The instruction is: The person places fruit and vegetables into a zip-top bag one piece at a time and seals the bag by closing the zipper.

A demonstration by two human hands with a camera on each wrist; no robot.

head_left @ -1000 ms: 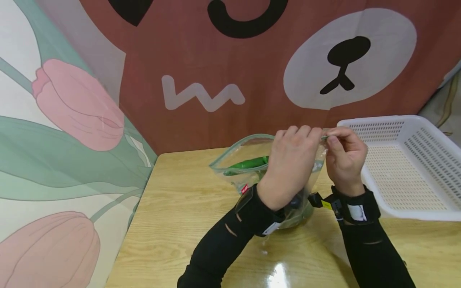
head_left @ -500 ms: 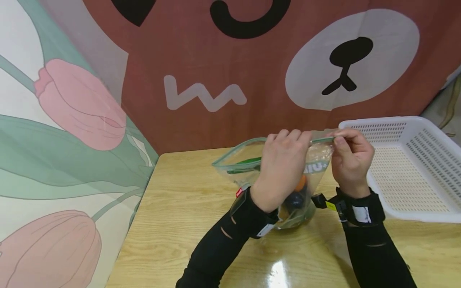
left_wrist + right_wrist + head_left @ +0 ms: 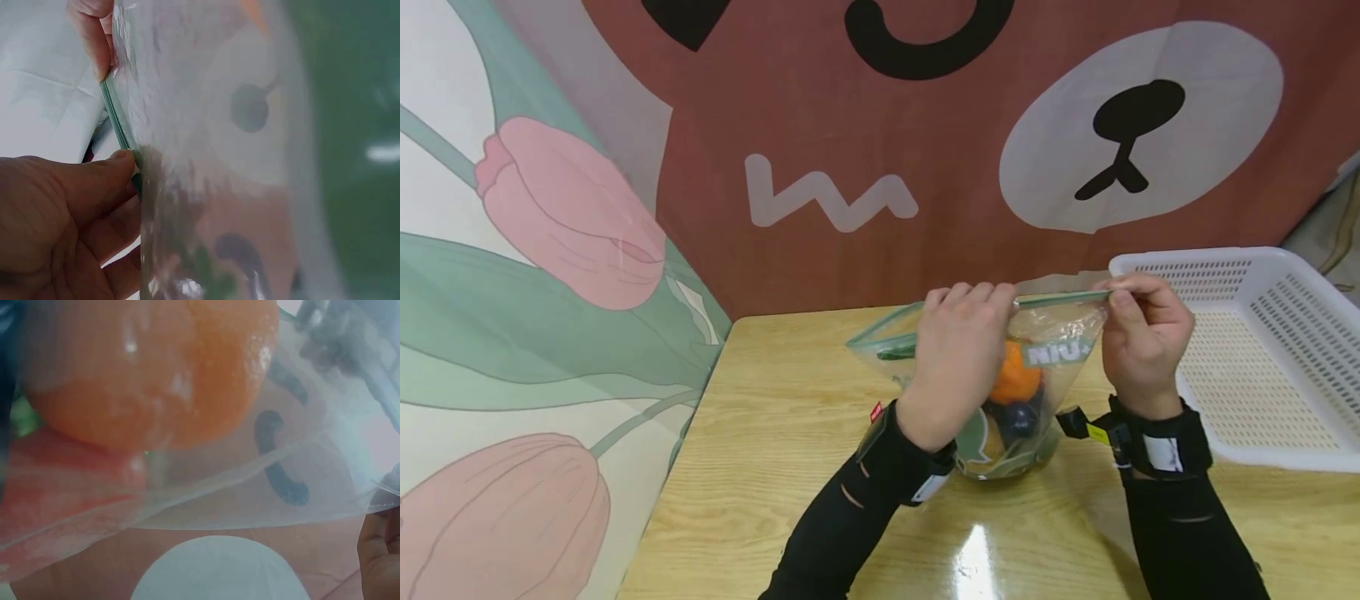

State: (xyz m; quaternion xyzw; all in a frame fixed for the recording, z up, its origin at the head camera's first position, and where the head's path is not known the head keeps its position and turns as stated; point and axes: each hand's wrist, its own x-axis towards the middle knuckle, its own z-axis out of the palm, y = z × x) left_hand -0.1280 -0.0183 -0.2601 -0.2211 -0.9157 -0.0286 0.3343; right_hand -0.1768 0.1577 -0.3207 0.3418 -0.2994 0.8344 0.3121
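Observation:
A clear zip bag (image 3: 1063,333) with a green zip strip stands on the table, holding an orange fruit (image 3: 1017,379), dark round items (image 3: 1019,419) and something long and green near its left side. My left hand (image 3: 958,354) pinches the zip strip between thumb and fingers, as the left wrist view shows. At the bag's top right corner, my right hand (image 3: 1146,346) pinches the strip's end. The strip looks pressed together between the hands, while left of my left hand the mouth gapes. Through the film, the right wrist view shows the orange fruit and a red item (image 3: 69,494).
A white perforated plastic basket (image 3: 1202,417) stands right of the bag, close to my right hand. The wooden table (image 3: 760,442) meets a brown bear-print cloth (image 3: 820,267) at the back and a tulip-print cloth (image 3: 565,358) at left.
My left hand has slid left along the zip strip, uncovering more of the joined strip and the orange fruit. The right hand has shifted slightly right, keeping its pinch on the corner.

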